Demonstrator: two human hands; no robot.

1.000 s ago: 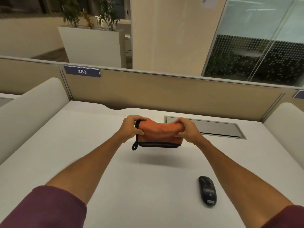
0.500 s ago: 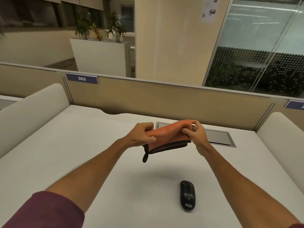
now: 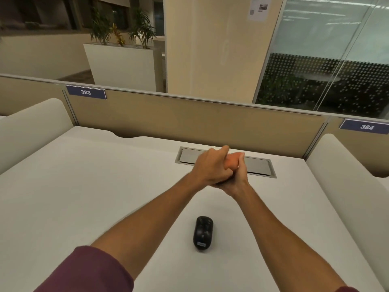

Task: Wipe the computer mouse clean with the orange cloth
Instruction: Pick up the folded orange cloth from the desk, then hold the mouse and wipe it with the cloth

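Above the far middle of the white desk (image 3: pixel 84 197), my left hand (image 3: pixel 212 167) and my right hand (image 3: pixel 237 175) are pressed together. Between them the orange cloth (image 3: pixel 232 161) is squeezed, and only a small orange patch of it shows. The black computer mouse (image 3: pixel 203 232) lies alone on the desk, nearer to me than the hands and between my forearms. Neither hand touches the mouse.
A grey cable hatch (image 3: pixel 259 166) is set into the desk behind my hands. A beige partition (image 3: pixel 189 119) with plates 383 and 384 closes the far side. White rounded dividers (image 3: pixel 31 127) stand at the left and right edges.
The cloth was held stretched between the two hands; now the hands have come together and the cloth is bunched up between them. The view has shifted, so the mouse sits nearer the centre.
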